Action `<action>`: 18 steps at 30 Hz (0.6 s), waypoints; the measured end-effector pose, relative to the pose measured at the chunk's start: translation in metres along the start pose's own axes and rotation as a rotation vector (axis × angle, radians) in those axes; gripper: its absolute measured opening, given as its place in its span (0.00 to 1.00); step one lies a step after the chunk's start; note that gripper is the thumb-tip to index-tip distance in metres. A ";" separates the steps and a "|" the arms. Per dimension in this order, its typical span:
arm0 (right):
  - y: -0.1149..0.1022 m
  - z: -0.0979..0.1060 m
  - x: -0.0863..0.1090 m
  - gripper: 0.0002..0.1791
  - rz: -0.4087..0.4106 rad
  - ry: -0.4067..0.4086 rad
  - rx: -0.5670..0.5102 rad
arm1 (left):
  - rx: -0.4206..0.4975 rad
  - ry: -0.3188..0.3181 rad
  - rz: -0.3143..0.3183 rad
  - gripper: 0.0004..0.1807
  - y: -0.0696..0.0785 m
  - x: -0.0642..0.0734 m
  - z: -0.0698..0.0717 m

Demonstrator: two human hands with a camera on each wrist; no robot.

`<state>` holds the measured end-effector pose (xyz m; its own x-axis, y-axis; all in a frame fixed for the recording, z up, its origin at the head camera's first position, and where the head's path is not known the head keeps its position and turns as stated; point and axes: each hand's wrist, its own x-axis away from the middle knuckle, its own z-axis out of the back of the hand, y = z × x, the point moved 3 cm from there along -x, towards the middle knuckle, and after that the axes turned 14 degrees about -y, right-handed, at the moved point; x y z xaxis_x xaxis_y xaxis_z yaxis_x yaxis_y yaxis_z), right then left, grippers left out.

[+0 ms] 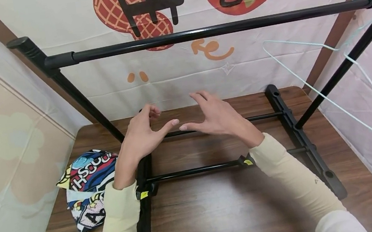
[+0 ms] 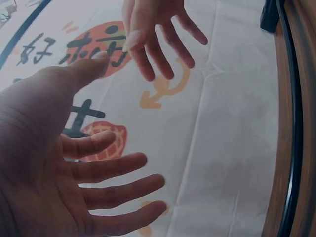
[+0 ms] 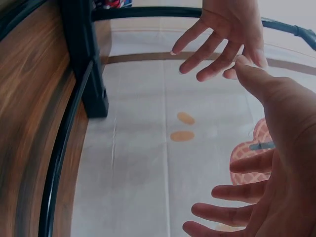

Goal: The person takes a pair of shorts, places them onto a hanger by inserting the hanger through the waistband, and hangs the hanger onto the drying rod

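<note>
In the head view my left hand (image 1: 142, 135) and right hand (image 1: 219, 115) are held up over the base of a black clothes rack (image 1: 193, 170), thumbs pointing at each other with the tips close together. Neither hand holds anything. The left wrist view has the left hand (image 2: 94, 168) with its fingers spread and the palm bare. Likewise, the right hand (image 3: 266, 192) shows parted, relaxed fingers in the right wrist view. A folded garment with bright comic print (image 1: 91, 171) lies on the table beside the left forearm. On the rack's top bar (image 1: 210, 31), at the right end, hangs a pale blue wire hanger (image 1: 345, 116).
The rack stands on a brown wood-grain table (image 1: 199, 216), its slanted posts rising on both sides. Black feet (image 1: 306, 143) run front to back. A printed white cloth (image 1: 253, 68) forms the back wall, with more cloth hanging at left and right.
</note>
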<state>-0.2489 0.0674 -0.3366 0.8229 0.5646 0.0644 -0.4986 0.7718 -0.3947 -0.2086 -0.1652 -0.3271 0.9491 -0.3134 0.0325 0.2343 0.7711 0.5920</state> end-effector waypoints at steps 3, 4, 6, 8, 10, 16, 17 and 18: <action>-0.008 -0.001 0.003 0.57 0.026 -0.011 -0.031 | 0.000 -0.018 0.011 0.34 0.002 0.010 0.003; -0.010 -0.002 0.004 0.55 0.036 -0.012 -0.040 | 0.002 -0.025 0.011 0.33 0.002 0.013 0.004; -0.014 -0.003 0.006 0.52 0.058 -0.012 -0.061 | 0.005 -0.034 0.011 0.31 0.002 0.020 0.007; -0.018 -0.004 0.008 0.48 0.078 -0.009 -0.077 | -0.001 -0.046 0.016 0.30 0.003 0.027 0.009; -0.021 -0.005 0.011 0.45 0.094 -0.010 -0.095 | -0.011 -0.061 0.026 0.29 0.002 0.034 0.010; -0.030 -0.011 0.014 0.42 0.138 -0.033 -0.177 | -0.054 -0.137 0.123 0.32 -0.007 0.054 0.013; -0.031 -0.012 0.014 0.42 0.145 -0.036 -0.197 | -0.062 -0.153 0.139 0.33 -0.009 0.058 0.013; -0.033 -0.014 0.014 0.42 0.153 -0.040 -0.218 | -0.069 -0.167 0.153 0.34 -0.011 0.061 0.014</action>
<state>-0.2171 0.0457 -0.3355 0.7289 0.6842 0.0233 -0.5422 0.5977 -0.5906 -0.1562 -0.2002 -0.3203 0.9281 -0.2727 0.2533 0.1100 0.8511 0.5134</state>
